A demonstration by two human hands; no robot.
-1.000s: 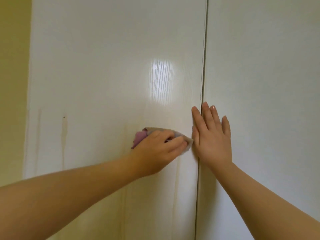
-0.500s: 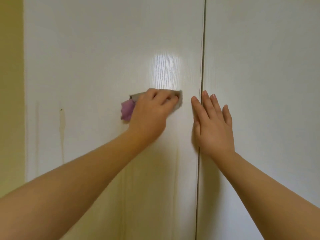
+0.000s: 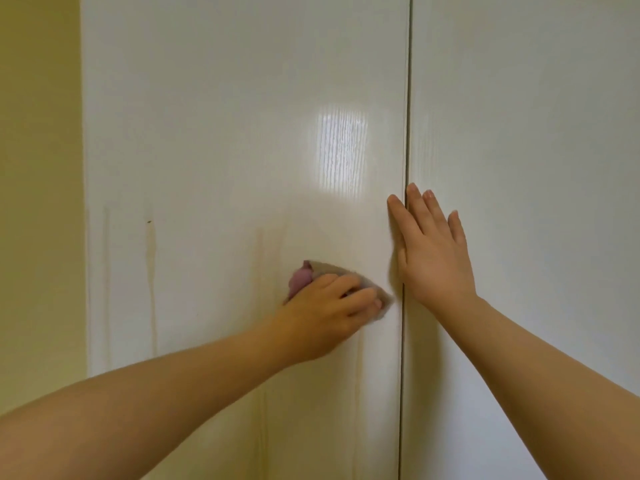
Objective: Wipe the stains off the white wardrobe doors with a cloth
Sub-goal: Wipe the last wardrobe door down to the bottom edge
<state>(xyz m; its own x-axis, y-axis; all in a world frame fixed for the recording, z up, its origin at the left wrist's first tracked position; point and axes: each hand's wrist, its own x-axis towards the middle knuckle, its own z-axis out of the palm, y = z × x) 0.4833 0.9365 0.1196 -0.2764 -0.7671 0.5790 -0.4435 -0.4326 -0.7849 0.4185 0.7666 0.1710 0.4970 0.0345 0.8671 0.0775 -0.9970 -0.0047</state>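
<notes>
Two white wardrobe doors fill the view, a left door (image 3: 225, 133) and a right door (image 3: 536, 133), with a dark seam between them. My left hand (image 3: 325, 313) presses a pink and grey cloth (image 3: 304, 277) flat against the left door, close to the seam. My right hand (image 3: 433, 251) lies flat with fingers spread across the seam, mostly on the right door. Yellowish drip stains run down the left door: one streak (image 3: 150, 271) at the left and fainter streaks (image 3: 263, 341) beside and below my left hand.
A yellow-green wall (image 3: 38, 202) borders the left door's outer edge. A bright window reflection (image 3: 341, 154) shines on the left door above my hands.
My left hand has slid the cloth back down the left door from beside the reflection. My right hand has stayed pressed on the seam.
</notes>
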